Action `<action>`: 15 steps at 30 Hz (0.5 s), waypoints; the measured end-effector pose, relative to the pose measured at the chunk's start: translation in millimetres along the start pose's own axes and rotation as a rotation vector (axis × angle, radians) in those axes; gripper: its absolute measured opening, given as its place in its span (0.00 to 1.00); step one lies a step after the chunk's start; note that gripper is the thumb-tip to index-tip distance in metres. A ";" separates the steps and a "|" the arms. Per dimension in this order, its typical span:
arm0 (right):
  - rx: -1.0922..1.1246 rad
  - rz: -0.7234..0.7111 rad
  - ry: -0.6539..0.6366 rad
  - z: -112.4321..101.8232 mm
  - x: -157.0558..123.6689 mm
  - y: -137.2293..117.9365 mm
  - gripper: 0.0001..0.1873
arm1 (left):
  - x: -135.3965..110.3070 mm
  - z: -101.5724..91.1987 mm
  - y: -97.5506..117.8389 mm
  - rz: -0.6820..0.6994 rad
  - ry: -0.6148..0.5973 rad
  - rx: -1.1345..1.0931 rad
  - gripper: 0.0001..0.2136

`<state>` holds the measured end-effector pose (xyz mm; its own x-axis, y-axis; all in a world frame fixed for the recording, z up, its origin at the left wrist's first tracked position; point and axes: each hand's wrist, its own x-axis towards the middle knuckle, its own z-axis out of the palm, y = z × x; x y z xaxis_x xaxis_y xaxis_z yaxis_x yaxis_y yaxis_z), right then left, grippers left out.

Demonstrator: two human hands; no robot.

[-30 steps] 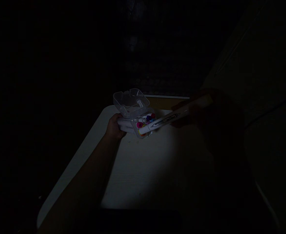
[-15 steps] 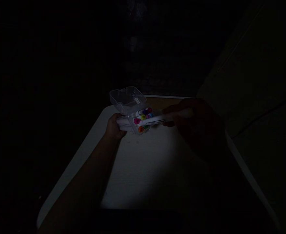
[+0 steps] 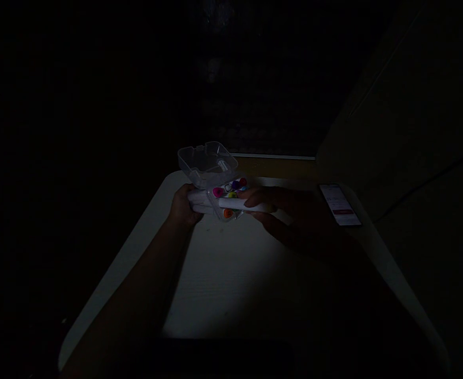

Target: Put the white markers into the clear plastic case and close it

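Observation:
A clear plastic marker case (image 3: 207,163) lies on its side with its lid swung open, and my left hand (image 3: 183,206) is wrapped round its body. Several markers (image 3: 228,213) show their coloured ends at the case's mouth, among them pink, orange, yellow, purple and red. My right hand (image 3: 282,213) grips a white marker (image 3: 239,203) between thumb and fingers. That marker's far end is at the mouth of the case, among the others; how deep it sits I cannot tell in the dim light.
A lit phone (image 3: 340,204) lies at the right edge of the pale table (image 3: 211,273). Behind the table's far side runs a brownish strip (image 3: 282,167). The surroundings are very dark, and shadow covers the table's right half.
My right hand has moved left and lower, bringing the white marker to the case's mouth. The phone, hidden before, now shows. My left hand and the case have barely moved.

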<state>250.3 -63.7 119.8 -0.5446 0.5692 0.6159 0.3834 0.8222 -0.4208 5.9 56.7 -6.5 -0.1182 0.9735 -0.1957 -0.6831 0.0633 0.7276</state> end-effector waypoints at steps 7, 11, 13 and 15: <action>-0.136 -0.054 0.080 2.4 2.6 3.0 0.11 | -2.2 3.0 1.6 0.004 -0.012 0.015 0.09; -0.122 -0.043 0.129 -2.8 1.3 0.0 0.10 | -3.3 3.7 1.7 0.026 -0.014 0.012 0.07; -0.084 -0.021 0.171 -2.2 0.9 -1.3 0.08 | -4.2 4.1 1.6 0.030 -0.022 0.014 0.07; -0.073 -0.020 0.227 0.8 0.9 -1.9 0.06 | -4.5 4.2 1.5 0.021 -0.021 0.016 0.08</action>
<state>248.5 -64.7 120.6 -0.3738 0.5300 0.7612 0.4317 0.8258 -0.3630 8.4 53.3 -1.8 -0.1171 0.9792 -0.1659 -0.6689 0.0457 0.7420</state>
